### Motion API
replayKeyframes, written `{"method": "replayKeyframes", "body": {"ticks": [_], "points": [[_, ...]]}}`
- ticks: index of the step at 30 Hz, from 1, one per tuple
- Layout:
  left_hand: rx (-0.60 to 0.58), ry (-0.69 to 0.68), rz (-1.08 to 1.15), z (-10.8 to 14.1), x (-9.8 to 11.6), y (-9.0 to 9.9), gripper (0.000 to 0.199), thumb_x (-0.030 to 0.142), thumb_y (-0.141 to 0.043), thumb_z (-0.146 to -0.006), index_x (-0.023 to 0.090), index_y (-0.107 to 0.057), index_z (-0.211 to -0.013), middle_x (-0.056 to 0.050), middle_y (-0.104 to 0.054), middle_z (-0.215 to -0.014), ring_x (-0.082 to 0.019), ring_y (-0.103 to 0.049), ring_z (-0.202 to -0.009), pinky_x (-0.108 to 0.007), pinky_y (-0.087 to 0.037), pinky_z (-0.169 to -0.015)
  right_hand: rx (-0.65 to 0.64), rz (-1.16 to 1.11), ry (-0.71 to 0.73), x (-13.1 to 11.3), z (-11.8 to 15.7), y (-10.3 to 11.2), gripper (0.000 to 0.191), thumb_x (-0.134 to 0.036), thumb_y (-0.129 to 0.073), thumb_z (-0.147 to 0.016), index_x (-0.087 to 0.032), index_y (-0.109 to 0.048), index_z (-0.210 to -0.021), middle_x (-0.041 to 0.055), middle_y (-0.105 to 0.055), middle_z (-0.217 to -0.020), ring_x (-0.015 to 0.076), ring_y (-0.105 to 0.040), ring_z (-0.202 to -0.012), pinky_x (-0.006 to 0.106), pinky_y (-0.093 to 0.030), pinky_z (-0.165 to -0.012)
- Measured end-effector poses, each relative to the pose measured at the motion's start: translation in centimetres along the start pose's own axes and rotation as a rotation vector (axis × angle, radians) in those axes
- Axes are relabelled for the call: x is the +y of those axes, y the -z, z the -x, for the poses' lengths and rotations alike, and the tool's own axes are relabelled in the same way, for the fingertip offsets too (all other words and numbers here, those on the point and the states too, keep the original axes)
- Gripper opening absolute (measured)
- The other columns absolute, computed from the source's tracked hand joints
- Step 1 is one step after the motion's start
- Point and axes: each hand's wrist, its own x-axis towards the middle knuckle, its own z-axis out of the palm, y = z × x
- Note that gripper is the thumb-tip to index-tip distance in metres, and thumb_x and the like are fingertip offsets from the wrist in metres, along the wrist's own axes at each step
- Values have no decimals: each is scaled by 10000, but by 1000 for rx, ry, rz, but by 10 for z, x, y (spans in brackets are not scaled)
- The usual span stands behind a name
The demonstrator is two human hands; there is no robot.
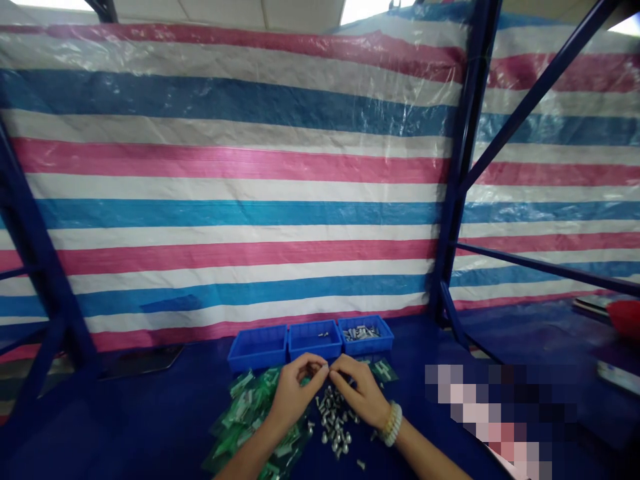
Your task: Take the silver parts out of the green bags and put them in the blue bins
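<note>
My left hand (300, 390) is closed, thumb and forefinger pinched together above the work surface. Close beside it, my right hand (361, 393), with a beaded bracelet at the wrist, is also closed, its fingertips almost meeting the left ones. Whatever lies between the fingertips is too small to make out. Beneath and between the hands lies a pile of shiny metal screws (336, 423). Green-printed clear plastic packets (240, 420) are heaped under and left of my left forearm. Another small packet (384, 371) rests just beyond my right hand.
Three blue bins stand behind the hands: the left bin (257, 347) looks empty, the middle bin (314, 340) holds a few small parts, the right bin (365, 333) several metal pieces. A dark flat object (143, 361) lies left. Blue metal posts (453, 200) frame a striped sheet (240, 160).
</note>
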Motion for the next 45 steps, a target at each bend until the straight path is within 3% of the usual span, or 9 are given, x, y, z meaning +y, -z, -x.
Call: {"method": "replayKeyframes", "body": {"ticks": [7,10,13,19,26,31,34,39,45], "points": [[71,-99,-323,-64,-9,15,150,252,-586,-770,170,-676,-857,-39,-704,-762,-184,-644,-705,-273,-493,-664,108,-31,-24,3,-1,10,241,-255,-468,-934,-188,-667,-815,34,-662,-737,173,-607,-713,279,-452,-688],[65,-90,-373,-75,-18,21,299,159,-608,-705,167,-656,-1000,-34,-705,-778,-174,-631,-656,-278,-480,-652,134,-25,-42,7,-1,13,235,-254,-478,-929,-184,-672,-817,32,-653,-728,170,-603,-697,272,-447,-666],[-13,-130,-447,-58,-19,25,365,111,-567,-720,176,-638,-1072,-40,-701,-837,-170,-620,-682,-282,-465,-685,146,-14,-51,9,0,14,233,-255,-478,-930,-184,-671,-819,29,-648,-726,167,-598,-689,269,-444,-657],[-450,-197,-633,-6,-10,29,199,107,-567,-758,218,-694,-864,-18,-694,-835,-193,-593,-818,-280,-419,-752,92,13,-3,10,3,6,223,-224,-474,-927,-187,-665,-818,31,-660,-747,170,-602,-726,275,-446,-688],[-518,-146,-742,2,-16,28,109,222,-670,-765,222,-691,-872,-36,-608,-914,-227,-514,-926,-317,-389,-802,70,53,2,13,3,2,218,-189,-467,-923,-180,-654,-811,39,-665,-755,169,-600,-735,275,-443,-697],[-350,-121,-600,-1,-18,27,61,240,-664,-775,198,-666,-818,-22,-634,-873,-201,-535,-864,-318,-391,-811,61,75,7,17,4,1,155,-166,-502,-889,-186,-653,-858,34,-662,-759,164,-591,-701,271,-450,-670],[-230,16,-345,-2,-15,23,119,279,-639,-786,175,-653,-844,-8,-637,-763,-158,-537,-690,-270,-409,-663,12,40,23,18,4,0,205,-141,-563,-838,-193,-624,-1027,32,-672,-810,160,-604,-697,264,-467,-657],[-212,152,72,0,-12,15,239,365,-691,-736,145,-635,-811,3,-611,-690,-130,-534,-622,-231,-405,-581,-30,-3,75,15,3,1,151,-158,-598,-841,-206,-643,-977,29,-673,-825,156,-624,-732,258,-483,-689],[-215,188,199,2,-14,12,257,356,-730,-706,140,-626,-800,1,-624,-693,-132,-568,-649,-241,-425,-626,-30,-2,116,11,2,3,73,-167,-598,-851,-197,-664,-861,29,-666,-767,149,-606,-707,248,-473,-663]]}}
